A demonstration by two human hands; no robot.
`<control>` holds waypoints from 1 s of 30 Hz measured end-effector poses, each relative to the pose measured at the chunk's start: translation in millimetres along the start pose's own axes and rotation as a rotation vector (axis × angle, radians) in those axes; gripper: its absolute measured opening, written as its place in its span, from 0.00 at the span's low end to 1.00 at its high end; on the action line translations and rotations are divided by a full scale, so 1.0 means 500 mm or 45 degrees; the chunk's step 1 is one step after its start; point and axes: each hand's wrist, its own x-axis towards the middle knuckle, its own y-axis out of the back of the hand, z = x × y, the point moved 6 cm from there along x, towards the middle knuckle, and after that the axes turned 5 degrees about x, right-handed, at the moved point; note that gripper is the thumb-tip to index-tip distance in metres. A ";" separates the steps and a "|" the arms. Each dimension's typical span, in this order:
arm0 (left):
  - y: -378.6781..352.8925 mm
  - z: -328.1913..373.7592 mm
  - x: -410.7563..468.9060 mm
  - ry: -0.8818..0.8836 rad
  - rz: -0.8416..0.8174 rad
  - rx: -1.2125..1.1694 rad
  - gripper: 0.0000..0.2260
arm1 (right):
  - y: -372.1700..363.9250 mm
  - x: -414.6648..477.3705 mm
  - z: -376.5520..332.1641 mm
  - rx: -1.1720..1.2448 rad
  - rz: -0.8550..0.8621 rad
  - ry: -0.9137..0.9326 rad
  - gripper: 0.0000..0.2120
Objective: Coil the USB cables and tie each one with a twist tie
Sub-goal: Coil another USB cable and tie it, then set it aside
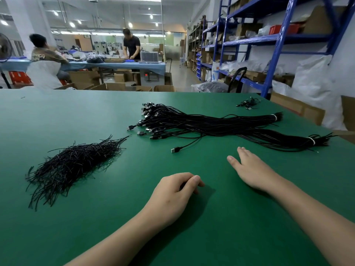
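Two thick bundles of black USB cables lie across the far middle of the green surface, each cinched near its right end by a white band, so the plug ends fan out freely to the left where single cables can be drawn off. One loose cable already trails out of the nearer bundle, its plug lying alone on the surface, closest to the person. The right hand lies low and flat just short of that cable, its fingers straight and close together, touching nothing but pointed at it, which suggests this cable is the one to be taken first. The left hand rests on the surface nearer the body, its fingers loosely curled with the thumb tip against them; nothing shows between them. A heap of black twist ties sits well to the left, within reach of that hand, sensibly apart from the cables so the two do not tangle. A small cluster of dark cables sits at the far right edge; whether those are finished coils is too small to tell. By this layout, no cable near the hands is coiled or tied yet
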 end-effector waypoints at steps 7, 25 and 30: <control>0.001 0.004 0.005 -0.023 0.010 0.068 0.11 | -0.011 -0.017 0.001 -0.294 0.114 -0.014 0.39; 0.045 -0.066 0.272 0.156 0.171 0.993 0.10 | -0.013 -0.019 -0.075 -0.374 0.116 0.216 0.35; 0.081 -0.068 0.272 0.170 0.212 0.755 0.09 | -0.048 0.077 -0.126 -0.208 0.075 0.236 0.34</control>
